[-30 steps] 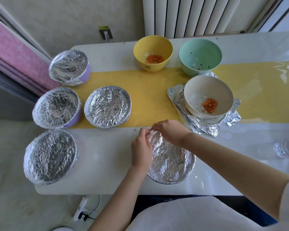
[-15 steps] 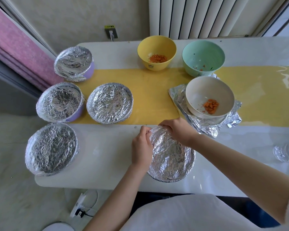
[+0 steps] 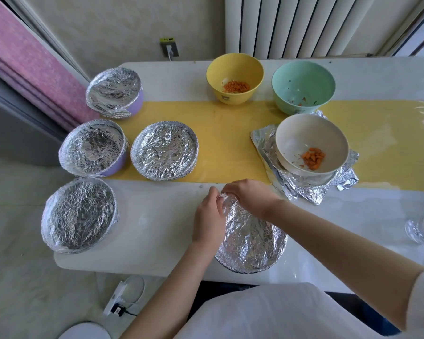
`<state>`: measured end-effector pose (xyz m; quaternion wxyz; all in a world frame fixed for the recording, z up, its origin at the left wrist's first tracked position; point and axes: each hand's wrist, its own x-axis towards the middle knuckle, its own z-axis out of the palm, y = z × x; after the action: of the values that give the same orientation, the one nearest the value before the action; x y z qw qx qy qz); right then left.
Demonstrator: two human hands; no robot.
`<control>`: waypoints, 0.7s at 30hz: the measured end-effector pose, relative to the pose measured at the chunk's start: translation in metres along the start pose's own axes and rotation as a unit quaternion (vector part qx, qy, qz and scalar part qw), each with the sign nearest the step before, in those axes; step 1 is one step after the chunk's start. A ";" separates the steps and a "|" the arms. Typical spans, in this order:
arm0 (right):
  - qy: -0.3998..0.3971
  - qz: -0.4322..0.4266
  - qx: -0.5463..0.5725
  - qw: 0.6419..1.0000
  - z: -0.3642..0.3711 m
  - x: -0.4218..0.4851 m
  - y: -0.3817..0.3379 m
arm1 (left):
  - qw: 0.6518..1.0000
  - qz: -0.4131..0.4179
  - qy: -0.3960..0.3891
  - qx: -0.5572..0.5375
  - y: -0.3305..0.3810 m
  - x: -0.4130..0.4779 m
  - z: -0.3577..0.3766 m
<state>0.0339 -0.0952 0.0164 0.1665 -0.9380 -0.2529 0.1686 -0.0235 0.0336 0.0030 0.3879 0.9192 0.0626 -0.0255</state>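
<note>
Silver and crinkled, the foil-covered dish (image 3: 252,241) sits at the near edge of the white surface (image 3: 157,223), directly in front of the person. Both hands meet at its far rim. The left hand (image 3: 209,216) lies along the dish's left side, fingers curled, their tips pinching the foil at the rim. The right hand (image 3: 251,198) reaches across from the right, its fingers bent down over the same stretch of rim and pinching the foil edge, almost touching the left fingertips. Just beyond the hands, on a yellow strip (image 3: 225,143), a cream bowl (image 3: 291,135) holding carrot pieces (image 3: 313,157) stands on a loose foil sheet (image 3: 304,192). A yellow bowl (image 3: 233,69) and a green bowl (image 3: 304,81) stand farther back. Other wrapped dishes (image 3: 164,151) cluster at the surface's left end.
</note>
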 end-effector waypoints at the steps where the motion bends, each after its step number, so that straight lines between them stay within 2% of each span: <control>1: 0.006 0.001 0.014 1.000 0.000 -0.001 0.001 | 1.000 -0.001 0.000 -0.001 0.001 0.000 0.001; 7: 0.110 0.051 0.116 0.986 -0.003 -0.022 0.013 | 0.998 -0.061 -0.004 -0.020 0.005 -0.008 -0.003; 10: 0.117 0.071 0.128 0.982 0.000 -0.030 0.024 | 0.995 -0.095 -0.025 0.016 0.000 -0.015 -0.008; 14: 0.081 0.073 0.152 0.982 0.003 -0.030 0.026 | 0.999 -0.044 -0.009 0.006 -0.005 -0.011 -0.012; 18: 0.081 0.074 0.152 0.982 0.005 -0.024 0.024 | 0.999 0.029 0.011 -0.007 -0.003 -0.001 -0.006; 21: 0.077 0.076 0.126 0.986 0.005 -0.021 0.022 | 0.999 0.039 0.020 -0.009 -0.003 0.004 0.001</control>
<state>0.0242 -0.1229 0.0078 0.2889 -0.9362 -0.1444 0.1389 -0.0195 0.0355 0.0004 0.3953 0.9179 0.0347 0.0080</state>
